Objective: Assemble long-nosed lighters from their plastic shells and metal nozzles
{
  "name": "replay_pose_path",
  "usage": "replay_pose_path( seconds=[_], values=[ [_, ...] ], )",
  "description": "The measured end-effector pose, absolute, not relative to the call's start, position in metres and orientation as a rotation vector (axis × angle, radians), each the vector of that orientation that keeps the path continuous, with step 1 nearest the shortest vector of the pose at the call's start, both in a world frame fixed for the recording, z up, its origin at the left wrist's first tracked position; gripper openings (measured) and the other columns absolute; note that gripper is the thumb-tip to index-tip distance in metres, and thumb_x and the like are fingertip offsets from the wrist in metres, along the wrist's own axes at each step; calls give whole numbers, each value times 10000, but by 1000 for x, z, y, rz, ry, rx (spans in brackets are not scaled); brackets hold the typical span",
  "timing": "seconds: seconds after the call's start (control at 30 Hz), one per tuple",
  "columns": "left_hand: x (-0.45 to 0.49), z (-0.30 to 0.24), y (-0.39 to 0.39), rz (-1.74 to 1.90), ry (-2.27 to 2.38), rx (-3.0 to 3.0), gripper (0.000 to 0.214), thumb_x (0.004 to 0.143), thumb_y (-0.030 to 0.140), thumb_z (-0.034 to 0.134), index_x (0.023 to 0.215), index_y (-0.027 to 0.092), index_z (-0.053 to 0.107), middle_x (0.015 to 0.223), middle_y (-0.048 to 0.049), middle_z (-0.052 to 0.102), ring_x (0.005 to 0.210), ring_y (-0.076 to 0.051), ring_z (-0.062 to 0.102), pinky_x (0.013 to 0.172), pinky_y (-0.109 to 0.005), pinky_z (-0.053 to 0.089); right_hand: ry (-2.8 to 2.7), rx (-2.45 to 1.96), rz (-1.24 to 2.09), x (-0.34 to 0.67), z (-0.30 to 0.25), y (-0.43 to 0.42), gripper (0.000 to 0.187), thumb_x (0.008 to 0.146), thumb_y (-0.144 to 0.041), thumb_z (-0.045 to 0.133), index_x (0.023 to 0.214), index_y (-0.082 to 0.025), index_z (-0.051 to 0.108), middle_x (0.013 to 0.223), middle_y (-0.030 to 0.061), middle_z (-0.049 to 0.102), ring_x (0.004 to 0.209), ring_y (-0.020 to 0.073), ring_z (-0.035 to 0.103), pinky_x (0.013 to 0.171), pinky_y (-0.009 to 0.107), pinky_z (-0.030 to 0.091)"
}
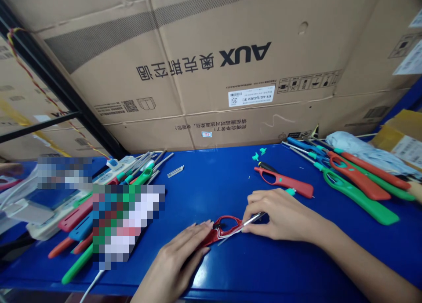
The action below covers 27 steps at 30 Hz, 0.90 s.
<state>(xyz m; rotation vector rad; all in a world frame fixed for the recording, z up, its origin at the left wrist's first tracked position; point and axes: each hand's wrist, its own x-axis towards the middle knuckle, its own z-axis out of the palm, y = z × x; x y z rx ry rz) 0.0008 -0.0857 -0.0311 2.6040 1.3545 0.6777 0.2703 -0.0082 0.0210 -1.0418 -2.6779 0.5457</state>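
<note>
A red plastic utility lighter body lies on the blue workbench, its looped handle showing between my hands. My left hand presses on and grips its lower end, which is partly hidden under my palm. My right hand pinches a thin metal rod at the lighter's loop. Close beyond my right hand lies another red lighter, with a black tip and a small green piece nearby.
Green and red lighters with metal nozzles lie at the right, next to a pale grey cloth. At the left are a white power strip and more lighter parts, partly pixelated. Large cardboard cartons stand behind the bench.
</note>
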Motion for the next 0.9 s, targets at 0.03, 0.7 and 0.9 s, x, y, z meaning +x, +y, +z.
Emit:
replay_pose_path(
  seconds=[0.03,0.7,0.9],
  values=[
    [2,-30,-86,678,1353,2610,449,931,265,505,1370,321,424,1290,6,592,1161,-191,575,975,-322,482,-2680,-1038,539,270,20,-8,173,839,-396,616,807,-261,720,755,-13,651,727,143,591,562,260,292],
    [16,-34,-84,786,1351,2512,428,911,265,537,1329,286,446,1243,-3,631,1136,-190,595,977,-301,480,-2647,-1009,625,261,17,-12,200,905,-357,515,903,-254,686,802,-9,679,665,132,597,577,236,335],
    [14,-34,-80,752,1387,2476,401,914,296,531,1310,292,469,1227,-15,640,1154,-218,581,958,-335,498,-2594,-964,558,261,14,-12,202,922,-269,483,915,-211,676,842,16,683,715,138,608,620,240,362]
  ],
)
